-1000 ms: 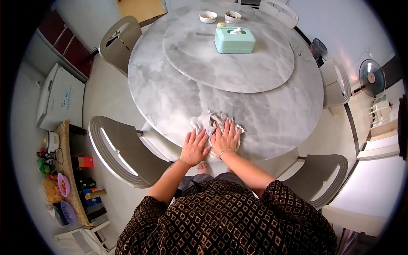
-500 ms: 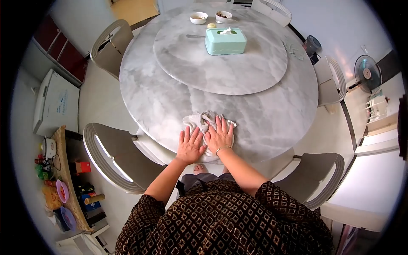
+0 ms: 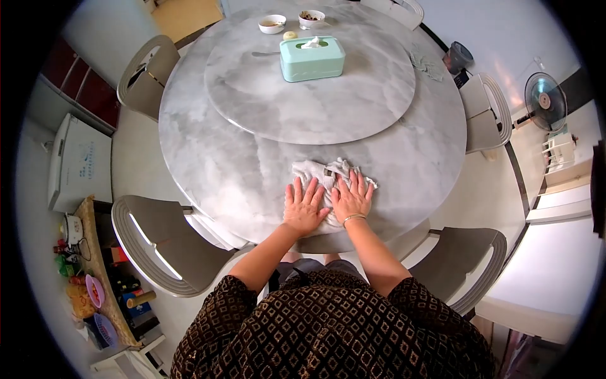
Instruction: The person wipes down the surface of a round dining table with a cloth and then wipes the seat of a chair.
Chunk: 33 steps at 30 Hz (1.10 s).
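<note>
Through the head camera I saw the left hand (image 3: 305, 207) and right hand (image 3: 352, 198) spread wide, palms down, pressing a crumpled cloth (image 3: 315, 170) onto the near edge of the marble tabletop (image 3: 221, 174). The tissue box (image 3: 312, 61) sat on the raised round platform (image 3: 265, 110).

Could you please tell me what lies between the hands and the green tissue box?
In the head view, the far part of the crumpled cloth, then bare tabletop, then the bare near part of the raised round turntable.

Grey-and-white marbled table (image 3: 214, 167), mint-green tissue box (image 3: 312, 66), black-and-gold diamond-patterned top (image 3: 334, 322)
</note>
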Tool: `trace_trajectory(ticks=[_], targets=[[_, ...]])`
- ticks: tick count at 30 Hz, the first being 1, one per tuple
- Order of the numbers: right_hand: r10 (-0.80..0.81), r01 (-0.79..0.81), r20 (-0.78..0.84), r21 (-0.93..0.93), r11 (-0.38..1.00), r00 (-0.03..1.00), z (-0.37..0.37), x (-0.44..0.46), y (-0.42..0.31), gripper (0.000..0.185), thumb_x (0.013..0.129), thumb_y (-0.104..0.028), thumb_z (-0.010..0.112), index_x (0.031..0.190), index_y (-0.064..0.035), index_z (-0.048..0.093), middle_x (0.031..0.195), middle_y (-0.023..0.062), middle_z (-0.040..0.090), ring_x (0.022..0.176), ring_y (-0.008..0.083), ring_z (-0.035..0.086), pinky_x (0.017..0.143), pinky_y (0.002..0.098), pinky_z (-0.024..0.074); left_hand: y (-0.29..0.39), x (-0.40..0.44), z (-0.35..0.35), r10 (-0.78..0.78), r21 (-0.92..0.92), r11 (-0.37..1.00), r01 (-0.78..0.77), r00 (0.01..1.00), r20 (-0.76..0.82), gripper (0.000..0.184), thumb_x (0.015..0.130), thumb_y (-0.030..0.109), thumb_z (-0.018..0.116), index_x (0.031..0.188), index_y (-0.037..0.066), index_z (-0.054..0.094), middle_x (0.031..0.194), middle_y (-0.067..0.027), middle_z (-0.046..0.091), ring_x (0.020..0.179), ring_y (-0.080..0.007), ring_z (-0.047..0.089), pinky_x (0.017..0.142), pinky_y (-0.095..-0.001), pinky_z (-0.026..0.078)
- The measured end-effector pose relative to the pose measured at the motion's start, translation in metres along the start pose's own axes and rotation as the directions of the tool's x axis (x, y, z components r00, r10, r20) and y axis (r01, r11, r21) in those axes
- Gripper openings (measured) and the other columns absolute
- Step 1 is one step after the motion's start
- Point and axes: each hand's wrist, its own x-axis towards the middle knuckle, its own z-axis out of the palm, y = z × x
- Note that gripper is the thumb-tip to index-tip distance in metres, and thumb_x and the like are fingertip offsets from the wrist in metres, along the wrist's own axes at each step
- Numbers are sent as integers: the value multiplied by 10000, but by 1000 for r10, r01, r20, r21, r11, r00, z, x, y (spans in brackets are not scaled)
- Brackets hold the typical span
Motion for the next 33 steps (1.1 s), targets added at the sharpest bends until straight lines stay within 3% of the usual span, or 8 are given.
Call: trace_trajectory(ticks=[13,15,22,27,33], targets=[[22,-22,-18,-52,998,1000,-6,51,49,414,864,-393,416,1218,-211,530,1411,55,327,1332,235,212,1066,526,106,36,72,1,36,-13,999,-36,999,7,612,856,474,451,1332,94,388,1450,-96,250,1340,-408,134,1070,-555,79],[21,-24,-47,-68,997,999,-6,61,53,413,867,-387,407,1218,-207,529,1412,56,327,1333,233,211,1066,526,108,38,83,0,11,7,1000,-12,997,82,617,880,483,384,1370,110,342,1467,-75,224,1358,-378,104,1079,-538,39],[56,-57,-12,-105,993,998,-4,80,51,418,887,-383,383,1247,-208,506,1420,63,314,1340,254,196,1064,538,97,32,94,7,31,-42,999,-32,999,-6,590,891,460,387,1369,118,345,1462,-65,241,1358,-355,124,1089,-510,58],[129,-127,15,-88,988,992,0,78,16,478,910,-431,350,1320,-197,424,1436,105,278,1351,281,168,1062,547,78,3,80,3,6,-80,997,-12,997,-74,537,910,430,373,1367,147,357,1454,-32,271,1357,-305,170,1101,-456,104],[8,-3,167,-31,1000,986,-1,64,-76,533,907,-464,329,1367,-197,360,1461,116,229,1364,304,121,1060,567,24,-63,21,-23,-117,-48,993,112,985,-125,489,906,361,384,1354,164,379,1432,-34,312,1345,-311,205,1098,-447,124]])
